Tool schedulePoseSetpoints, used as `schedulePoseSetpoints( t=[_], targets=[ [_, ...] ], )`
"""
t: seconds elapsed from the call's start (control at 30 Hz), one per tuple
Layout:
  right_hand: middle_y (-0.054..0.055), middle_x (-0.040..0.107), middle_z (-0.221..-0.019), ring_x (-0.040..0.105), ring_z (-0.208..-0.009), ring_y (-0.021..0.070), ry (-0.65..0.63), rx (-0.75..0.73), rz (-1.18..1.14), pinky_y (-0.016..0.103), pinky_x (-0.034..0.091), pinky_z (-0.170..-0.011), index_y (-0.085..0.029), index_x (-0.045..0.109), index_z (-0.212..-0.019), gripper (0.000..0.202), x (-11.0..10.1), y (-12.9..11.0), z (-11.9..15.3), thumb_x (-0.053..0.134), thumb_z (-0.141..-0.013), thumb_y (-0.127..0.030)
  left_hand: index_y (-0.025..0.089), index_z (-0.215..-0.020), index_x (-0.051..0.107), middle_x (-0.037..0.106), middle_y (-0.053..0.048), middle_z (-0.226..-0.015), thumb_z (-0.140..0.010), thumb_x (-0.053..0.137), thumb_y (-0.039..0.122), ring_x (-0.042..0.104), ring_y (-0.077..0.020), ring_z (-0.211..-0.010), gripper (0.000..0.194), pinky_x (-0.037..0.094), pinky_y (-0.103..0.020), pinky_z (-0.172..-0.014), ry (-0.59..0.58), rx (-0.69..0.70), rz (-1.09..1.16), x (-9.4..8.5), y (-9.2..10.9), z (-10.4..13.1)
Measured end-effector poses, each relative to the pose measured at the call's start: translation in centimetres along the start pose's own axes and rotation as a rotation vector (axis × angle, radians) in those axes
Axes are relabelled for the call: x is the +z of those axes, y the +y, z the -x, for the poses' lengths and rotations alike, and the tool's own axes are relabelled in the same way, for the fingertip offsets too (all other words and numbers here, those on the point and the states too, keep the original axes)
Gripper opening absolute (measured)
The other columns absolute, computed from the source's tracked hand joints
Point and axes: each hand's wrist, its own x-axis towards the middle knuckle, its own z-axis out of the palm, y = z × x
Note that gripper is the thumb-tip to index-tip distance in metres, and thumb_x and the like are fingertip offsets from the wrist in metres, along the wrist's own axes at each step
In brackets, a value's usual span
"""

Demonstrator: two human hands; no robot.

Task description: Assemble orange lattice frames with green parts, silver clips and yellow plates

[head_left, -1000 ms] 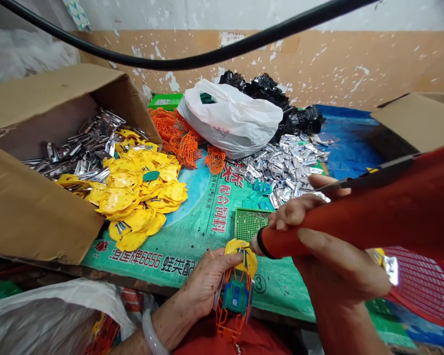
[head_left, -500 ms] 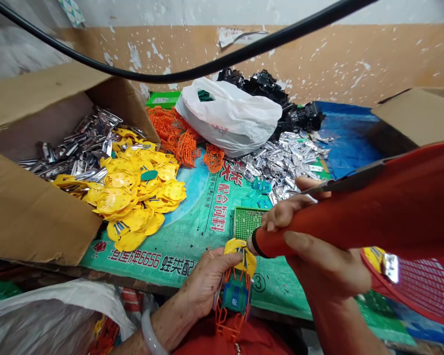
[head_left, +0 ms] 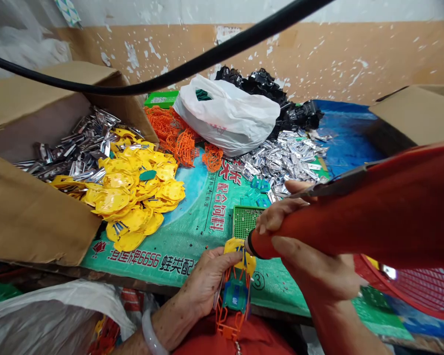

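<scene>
My left hand grips a small assembly near the table's front edge. Its top is a yellow plate, with a teal piece below it and an orange frame around that. My right hand is wrapped round a large red power tool, which slants down from the right. The tool's dark-ringed tip meets or nearly meets the yellow plate; exact contact is hard to tell. Just behind the tip lies a green mesh basket with small metal bits.
Yellow plates spill from a cardboard box at left. Behind are orange frames, a white bag, black parts and metal pieces. A red basket sits right; a black cable hangs across.
The red tool and my right hand have shifted slightly left. The black cable has swung, sagging further left. My left hand keeps its hold on the assembly.
</scene>
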Motion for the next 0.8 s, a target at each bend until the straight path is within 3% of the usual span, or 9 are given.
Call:
schedulePoseSetpoints(
  t=[0.2,0.4,0.63,0.8],
  targets=[
    [-0.002,0.059,-0.072,0.06,-0.07,0.0197,-0.023,0.009,0.02,0.04,0.055,-0.065,-0.033,0.055,-0.112,0.045,-0.2,0.2,0.1,0.071,-0.072,-0.02,0.01,-0.068,0.069,0.067,-0.003,-0.058,-0.06,0.08,0.028,0.058,-0.0109,-0.05,0.022,0.047,-0.02,-0.049,0.025,0.053,-0.067,-0.1,-0.3,0.1],
    [-0.002,0.059,-0.071,0.06,-0.064,0.0182,-0.038,0.028,-0.052,0.038,0.055,-0.062,-0.033,0.058,-0.109,0.044,-0.3,0.6,0.4,0.074,-0.07,-0.02,0.008,-0.083,0.072,0.071,-0.007,-0.067,-0.067,0.077,0.032,0.061,-0.0131,-0.056,0.029,0.049,-0.023,-0.056,-0.026,0.089,-0.091,-0.6,-0.9,-0.1],
    [-0.002,0.061,-0.072,0.061,-0.066,0.0194,-0.037,0.022,-0.061,0.041,0.055,-0.066,-0.034,0.059,-0.113,0.047,-0.5,1.5,0.7,0.075,-0.07,-0.022,0.009,-0.083,0.071,0.07,-0.007,-0.067,-0.07,0.075,0.033,0.06,-0.013,-0.055,0.027,0.049,-0.023,-0.055,-0.03,0.119,-0.099,-0.9,-1.1,0.0],
    [-0.002,0.062,-0.073,0.06,-0.068,0.0181,-0.019,0.01,-0.092,0.04,0.054,-0.07,-0.032,0.058,-0.114,0.048,-0.8,0.3,0.2,0.074,-0.07,-0.021,0.01,-0.085,0.071,0.07,-0.006,-0.068,-0.068,0.077,0.032,0.06,-0.0117,-0.054,0.028,0.048,-0.021,-0.053,-0.029,0.074,-0.065,-0.7,-0.7,0.2]
  ],
)
